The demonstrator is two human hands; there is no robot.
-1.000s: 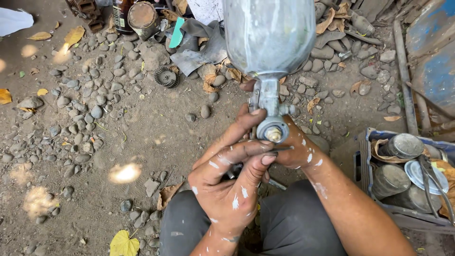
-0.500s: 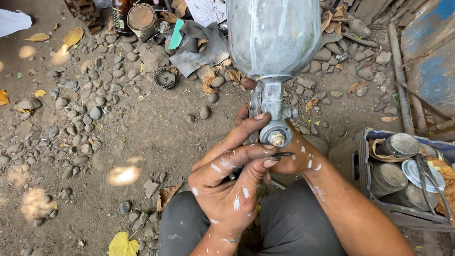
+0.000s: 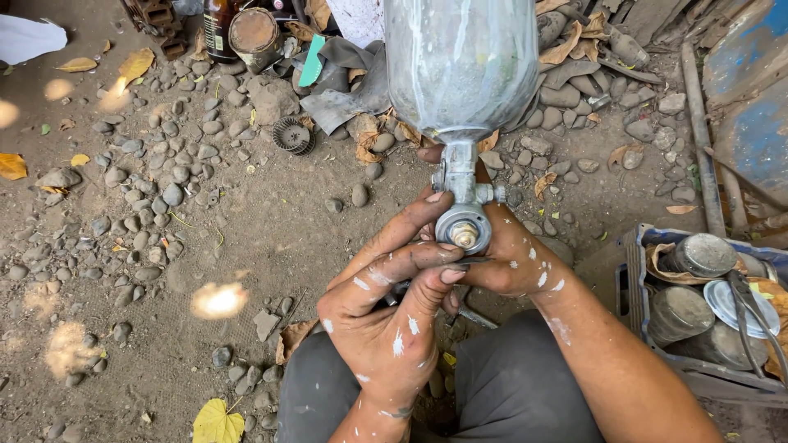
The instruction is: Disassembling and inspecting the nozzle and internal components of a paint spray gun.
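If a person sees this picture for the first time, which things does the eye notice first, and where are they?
First comes the spray gun with its big cloudy cup, held up in the middle of the view. The paint-flecked left hand and right hand grip it from below, above the person's grey trousers. At the right edge, a crate holds old metal tins.

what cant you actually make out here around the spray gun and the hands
- Spray gun, head view: its handle and trigger are hidden behind the left hand and right hand.
- Metal cup: its top is cut off by the upper edge, so a lid cannot be told.
- Thin dark piece at the left fingertips: too small to identify.
- Crate of metal tins: its right part is cut off by the frame edge.
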